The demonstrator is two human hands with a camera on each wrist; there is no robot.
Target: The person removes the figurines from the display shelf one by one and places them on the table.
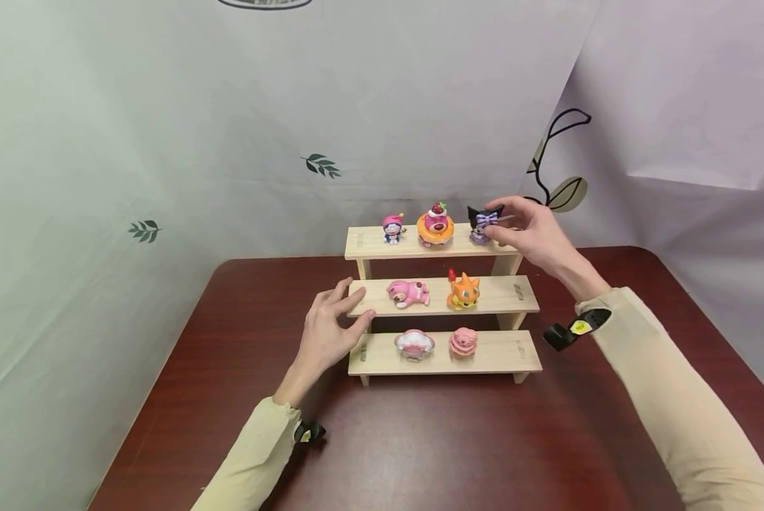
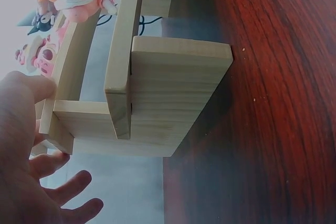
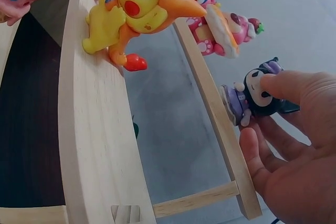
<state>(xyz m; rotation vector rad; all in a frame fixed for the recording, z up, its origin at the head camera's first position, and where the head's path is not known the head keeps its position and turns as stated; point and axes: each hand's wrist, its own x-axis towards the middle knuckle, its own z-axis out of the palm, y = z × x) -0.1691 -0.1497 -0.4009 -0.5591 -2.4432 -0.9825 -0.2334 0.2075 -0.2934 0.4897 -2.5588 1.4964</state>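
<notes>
The right hand (image 1: 535,231) has its grip pinched on a small black-eared figurine with a purple bow (image 1: 482,221), right of centre in the head view — at the right end of the top plank (image 1: 367,243) of a three-tier pale wooden stand (image 1: 498,291). The left hand (image 1: 326,324), near centre, grasps the middle plank's (image 1: 438,292) left end. Beside the figurine sits a pink bear in an orange ring (image 1: 435,227); below, a glossy red-brown bench (image 1: 458,440).

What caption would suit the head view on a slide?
The right hand holds a dark-eared figurine at the top shelf while the left hand grips the middle shelf.
</notes>
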